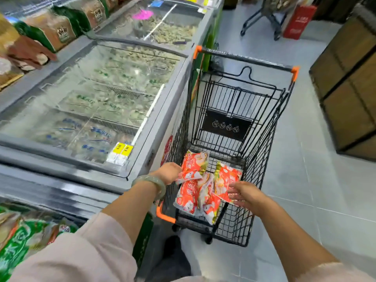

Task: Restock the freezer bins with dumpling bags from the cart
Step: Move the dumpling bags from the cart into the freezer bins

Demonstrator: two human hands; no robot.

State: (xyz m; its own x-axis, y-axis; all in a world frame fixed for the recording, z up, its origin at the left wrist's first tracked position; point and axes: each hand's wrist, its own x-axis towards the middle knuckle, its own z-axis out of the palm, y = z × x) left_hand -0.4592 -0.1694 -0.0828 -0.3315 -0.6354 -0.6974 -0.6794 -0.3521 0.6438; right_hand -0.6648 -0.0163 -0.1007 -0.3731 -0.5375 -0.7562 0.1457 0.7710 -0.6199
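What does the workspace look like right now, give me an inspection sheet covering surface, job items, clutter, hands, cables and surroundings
Surface: chest freezer with glass lid shut; bagged goods and yellow price tags visible through it.
Job's things: several red dumpling bags piled in the near end of the black wire cart, which is parked against the freezer.
Clutter: nothing seen in the cart besides the bags.
Grippers: left hand grips the top bag's edge; right hand open, fingers spread over another bag; whether it touches is unclear.
Cables: nothing seen.
Surroundings: another person's hand at the shelf behind the freezer; second cart and red bag down the aisle; wooden crates at right.
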